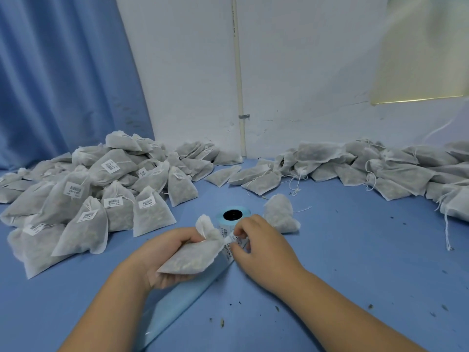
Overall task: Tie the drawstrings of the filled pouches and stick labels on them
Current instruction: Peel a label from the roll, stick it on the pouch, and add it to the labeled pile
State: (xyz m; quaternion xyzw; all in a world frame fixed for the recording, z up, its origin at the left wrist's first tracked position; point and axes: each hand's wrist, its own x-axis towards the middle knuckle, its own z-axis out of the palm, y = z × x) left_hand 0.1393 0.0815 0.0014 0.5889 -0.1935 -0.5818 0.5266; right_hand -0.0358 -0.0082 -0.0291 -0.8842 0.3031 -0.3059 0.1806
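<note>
Left hand (pixel 167 252) is palm-up and low over the blue table (pixel 355 262), fingers curled under and round the body of the filled pouch (pixel 193 257), so I've got it cradled and gripped on its side with the gathered top pointing right. Right hand (pixel 258 247) is in close at that cinched neck, thumb and forefinger curled in and pinching there, though whether it's the drawstring or only the fabric between my fingertips is too blurred to tell. Just behind my knuckles stands the label roll (pixel 233 215) (blue liner, black core, upright on its end), with printed labels showing between my fingers. Its backing strip (pixel 177 301) runs under the pouch and trails towards me along the table. A second pouch (pixel 279 214) lies just beyond my right hand, beside the roll, a loose string poking out to its right. Off to my left is the heap of labelled pouches (pixel 88 194), barcodes facing up. To my right, along the wall, is the heap of plain pouches (pixel 380 168), strings dangling. Bits of dried filling speckle the table near my right forearm. A blue curtain (pixel 63 72) hangs at the back left.
</note>
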